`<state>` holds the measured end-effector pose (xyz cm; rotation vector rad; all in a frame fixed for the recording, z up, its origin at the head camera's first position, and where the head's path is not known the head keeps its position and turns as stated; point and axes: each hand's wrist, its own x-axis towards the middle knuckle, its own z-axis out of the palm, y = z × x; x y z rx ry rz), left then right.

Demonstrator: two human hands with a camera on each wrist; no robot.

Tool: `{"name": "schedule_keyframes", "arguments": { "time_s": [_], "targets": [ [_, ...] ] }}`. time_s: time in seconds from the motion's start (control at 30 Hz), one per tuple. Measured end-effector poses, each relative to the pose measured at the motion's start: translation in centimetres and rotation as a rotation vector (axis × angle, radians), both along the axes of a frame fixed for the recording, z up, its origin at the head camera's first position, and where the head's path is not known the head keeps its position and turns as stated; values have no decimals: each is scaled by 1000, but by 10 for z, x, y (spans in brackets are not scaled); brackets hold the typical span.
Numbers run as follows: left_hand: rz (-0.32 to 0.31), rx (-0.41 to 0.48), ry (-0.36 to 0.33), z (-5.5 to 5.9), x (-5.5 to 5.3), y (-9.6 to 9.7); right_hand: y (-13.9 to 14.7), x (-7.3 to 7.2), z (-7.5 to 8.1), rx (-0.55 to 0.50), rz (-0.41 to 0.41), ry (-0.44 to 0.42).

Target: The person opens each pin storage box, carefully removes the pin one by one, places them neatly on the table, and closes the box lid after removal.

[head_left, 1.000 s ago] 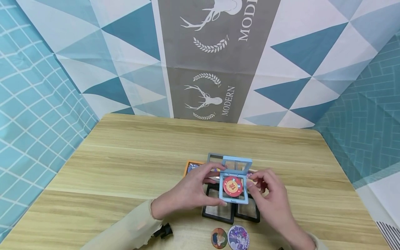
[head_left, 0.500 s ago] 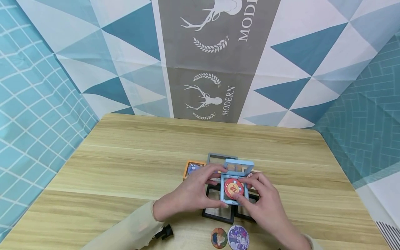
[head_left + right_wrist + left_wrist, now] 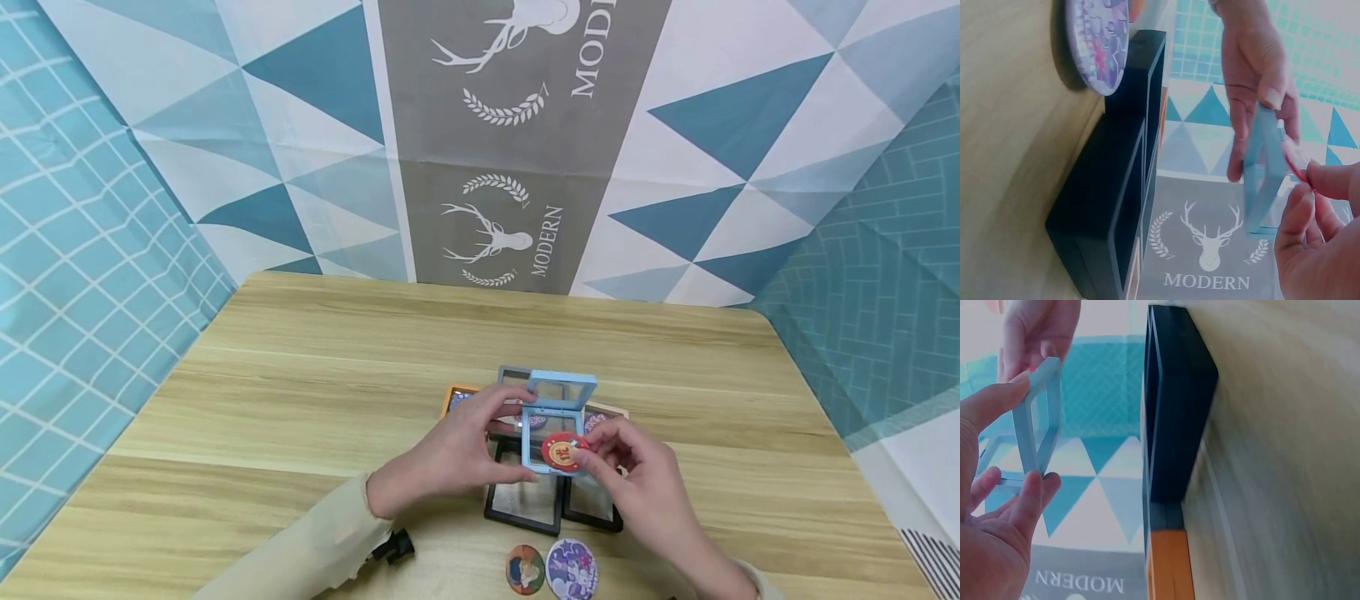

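In the head view my left hand (image 3: 450,446) holds an opened light blue display case (image 3: 562,377) by its edges, thumb at the near side and fingers at the hinge side. The lid stands tilted up at the back. My right hand (image 3: 645,479) pinches a round red badge (image 3: 558,451) with yellow lettering by its right edge, tilted over the case's clear lower half. The right wrist view shows the badge (image 3: 1296,161) edge-on between thumb and fingers, beside the case (image 3: 1263,140). The left wrist view shows the blue frame (image 3: 1021,434) held well above the table.
Below the hands lie two black display cases (image 3: 525,529), a grey one (image 3: 516,370), an orange one (image 3: 447,400) and a pale-rimmed one (image 3: 621,412). Nearer the front are a brown-green round badge (image 3: 526,570) and a purple one (image 3: 572,569). A black object (image 3: 397,547) sits beside the left sleeve.
The right hand has taken hold of the red badge, which lay flat in the case, and tilted it toward the case's near right. The case has shifted slightly up and left.
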<state>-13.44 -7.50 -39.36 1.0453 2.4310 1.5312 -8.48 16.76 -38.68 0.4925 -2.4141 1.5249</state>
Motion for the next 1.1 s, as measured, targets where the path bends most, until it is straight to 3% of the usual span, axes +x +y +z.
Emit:
{"name": "schedule_keyframes", "arguments": {
  "time_s": [0.13,0.27,0.57,0.73,0.87,1.1],
  "targets": [
    [44,-17,-1,-2,-7,-4,4,-1,5,57,-22,-72],
    [66,-14,-2,-3,-10,-7,16,-6,11,158,8,-113],
    [62,2,6,0,-9,-7,44,-16,20,471,364,-320],
    [60,0,30,0,-9,-8,49,-18,14,617,463,-344],
    [54,3,45,0,-8,-7,49,-16,11,715,468,-368],
    [65,-10,20,2,-7,-7,42,-9,6,839,396,-430]
  ]
}}
